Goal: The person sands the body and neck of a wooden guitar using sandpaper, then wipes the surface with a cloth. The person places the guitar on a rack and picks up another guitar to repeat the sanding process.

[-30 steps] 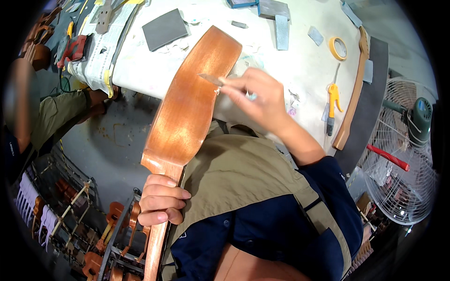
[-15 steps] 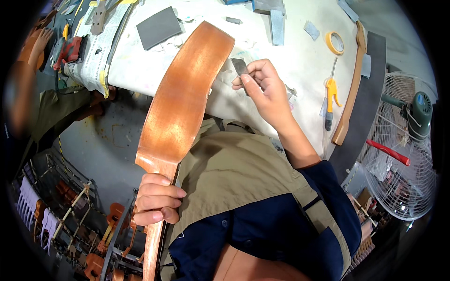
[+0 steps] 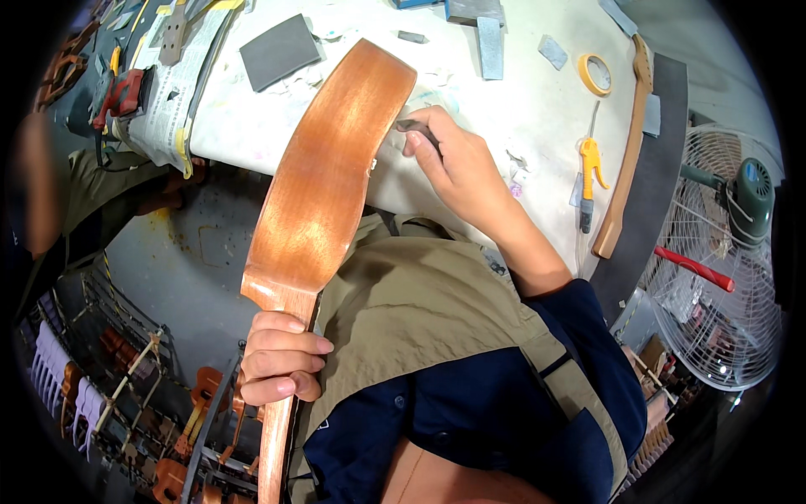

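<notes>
A reddish-brown ukulele, its curved side turned up, leans across the table edge with its neck slanting down to me. My left hand is wrapped round the neck just below the body. Between the fingers and thumb of my right hand is a small dark grey piece of sandpaper, mostly covered by the fingers. That hand is close to the body's right edge; whether the sandpaper touches the wood I cannot tell. A pale chip or spot shows on that edge at the waist.
On the white table lie a grey pad, a tape roll, a yellow air blow gun and a wooden neck. A caged fan stands at right. Racked ukuleles are lower left; another person is at left.
My right hand has turned and moved left and slightly up with the sandpaper, closer to the ukulele's edge. My left hand keeps its hold. The other person's hand at far left has left its place.
</notes>
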{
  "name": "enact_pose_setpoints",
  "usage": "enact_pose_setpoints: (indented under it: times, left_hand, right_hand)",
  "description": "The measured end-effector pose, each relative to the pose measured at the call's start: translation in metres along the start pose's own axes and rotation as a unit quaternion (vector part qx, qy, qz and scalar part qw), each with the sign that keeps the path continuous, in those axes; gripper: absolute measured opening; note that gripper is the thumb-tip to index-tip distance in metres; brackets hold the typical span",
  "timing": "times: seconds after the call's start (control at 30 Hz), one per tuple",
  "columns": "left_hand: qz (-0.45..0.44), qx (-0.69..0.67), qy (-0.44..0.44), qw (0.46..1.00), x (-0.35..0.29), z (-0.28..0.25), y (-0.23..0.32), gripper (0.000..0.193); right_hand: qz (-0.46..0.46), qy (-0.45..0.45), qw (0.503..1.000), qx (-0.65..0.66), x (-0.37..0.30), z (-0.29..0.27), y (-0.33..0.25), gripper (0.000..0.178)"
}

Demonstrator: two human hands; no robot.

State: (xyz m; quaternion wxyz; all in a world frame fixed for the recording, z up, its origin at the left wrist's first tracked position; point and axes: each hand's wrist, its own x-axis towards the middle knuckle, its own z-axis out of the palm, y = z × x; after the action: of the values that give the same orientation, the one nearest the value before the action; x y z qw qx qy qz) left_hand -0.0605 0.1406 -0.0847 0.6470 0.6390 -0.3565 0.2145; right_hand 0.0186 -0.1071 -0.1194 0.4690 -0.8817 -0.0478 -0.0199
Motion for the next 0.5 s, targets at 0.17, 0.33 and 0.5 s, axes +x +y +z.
enact_pose_setpoints:
  times: [0.17, 0.33, 0.5]
  left_hand:
    - [0.006, 0.002, 0.005, 1.000, -0.002, 0.001, 0.000, 0.020]
    - [0.013, -0.004, 0.001, 1.000, -0.002, 0.001, -0.003, 0.020]
    - [0.010, -0.001, -0.004, 1.000, 0.000, 0.001, -0.002, 0.019]
  right_hand:
    - [0.073, -0.047, 0.996, -0.023, 0.011, -0.009, -0.003, 0.014]
    - [-0.059, 0.050, 0.994, -0.078, 0.015, -0.003, -0.001, 0.012]
    - [-0.099, 0.043, 0.989, -0.103, -0.006, 0.011, -0.016, 0.014]
